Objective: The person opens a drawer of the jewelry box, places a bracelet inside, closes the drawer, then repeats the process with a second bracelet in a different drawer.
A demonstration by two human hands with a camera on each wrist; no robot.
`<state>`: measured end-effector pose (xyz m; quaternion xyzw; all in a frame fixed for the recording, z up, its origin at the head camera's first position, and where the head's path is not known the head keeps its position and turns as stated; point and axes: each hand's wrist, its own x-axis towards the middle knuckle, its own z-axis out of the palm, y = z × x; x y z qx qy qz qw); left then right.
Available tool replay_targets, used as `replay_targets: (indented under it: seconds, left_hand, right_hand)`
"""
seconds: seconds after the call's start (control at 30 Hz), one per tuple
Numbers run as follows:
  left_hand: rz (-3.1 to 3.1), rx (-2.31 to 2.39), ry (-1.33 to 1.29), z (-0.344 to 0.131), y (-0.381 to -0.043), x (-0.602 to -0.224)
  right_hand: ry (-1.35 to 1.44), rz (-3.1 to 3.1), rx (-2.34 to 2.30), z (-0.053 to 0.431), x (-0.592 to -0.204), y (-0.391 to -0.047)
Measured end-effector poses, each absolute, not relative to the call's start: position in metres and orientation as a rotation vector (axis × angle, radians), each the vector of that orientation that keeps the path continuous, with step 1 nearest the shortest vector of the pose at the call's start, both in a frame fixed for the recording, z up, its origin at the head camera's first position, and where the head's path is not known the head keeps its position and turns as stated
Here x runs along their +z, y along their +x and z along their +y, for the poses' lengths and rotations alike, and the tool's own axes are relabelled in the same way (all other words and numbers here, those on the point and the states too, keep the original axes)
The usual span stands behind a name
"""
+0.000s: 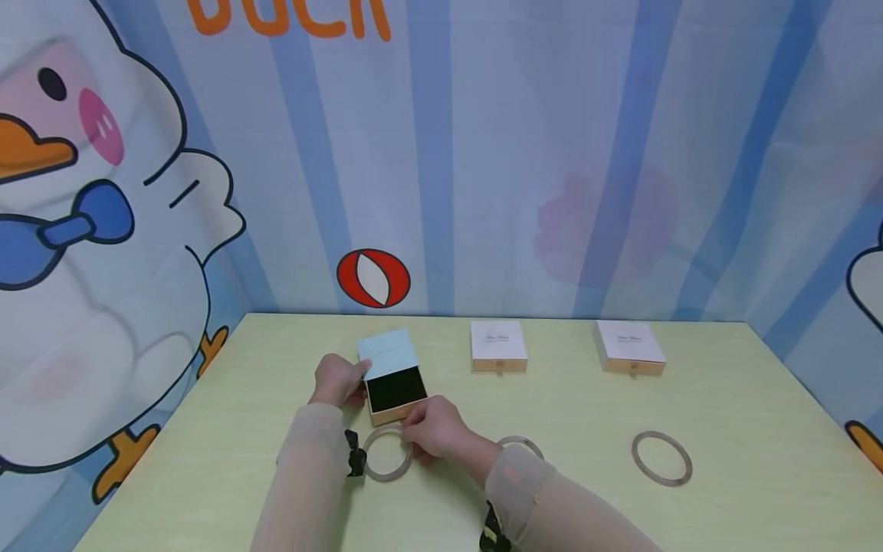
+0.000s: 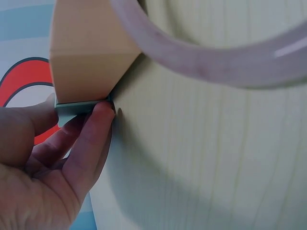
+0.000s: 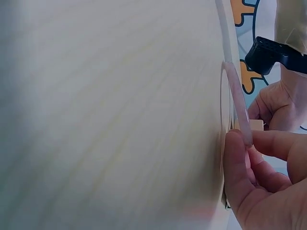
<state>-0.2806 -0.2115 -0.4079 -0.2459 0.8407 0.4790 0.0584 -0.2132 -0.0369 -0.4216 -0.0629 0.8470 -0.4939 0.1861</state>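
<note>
Pale ring (image 1: 386, 478) sits nearer the table's (image 1: 752, 406) left edge than its right, pinched by the right hand (image 1: 438, 429), just before an open box (image 1: 388, 416) that the left hand (image 1: 338, 379) grips at its left side; two closed boxes (image 1: 498, 345) (image 1: 631, 347) stand near the far edge.

The bangle (image 2: 206, 62) across the upper right of the left wrist view looks smooth and glossy, like polished stone or glass, with a white highlight. The open box (image 1: 388, 347), near the centre of the head view, appears to be matt card outside; its dark lining (image 1: 396, 389) looks dull and light-absorbing. Two closed boxes (image 1: 498, 341) (image 1: 629, 341) farther right share a papery, matt finish. The tabletop (image 1: 579, 422) is smooth, faintly sheened, with wood-like grain. Behind it hangs creased, matt cloth (image 1: 483, 153). The sleeves (image 1: 310, 475) are soft, matt fabric; the wrist camera (image 3: 266, 55), upper right in the right wrist view, looks like black plastic.
</note>
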Motion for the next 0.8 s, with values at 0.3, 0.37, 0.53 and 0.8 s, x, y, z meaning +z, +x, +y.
replay_targets:
  seconds: [0.3,0.37,0.53,0.8]
  left_hand:
    - [2.549,1.443,-0.740,-0.2118,-0.2803,-0.4088]
    - [2.553,1.436,-0.739,-0.2118,-0.2806,-0.4093]
    - [2.543,1.446,-0.746,-0.2119,-0.2817,-0.4098]
    - [2.548,1.459,-0.758,-0.2119,-0.2817,-0.4106]
  right_hand:
    - [-0.210,2.372,-1.404,-0.0348,-0.4219,-0.2114]
    - [-0.214,2.364,-1.413,-0.0345,-0.4220,-0.2114]
    - [-0.225,2.365,-1.413,-0.0338,-0.4217,-0.2112]
    - [-0.243,2.345,-1.439,-0.0315,-0.4187,-0.2102]
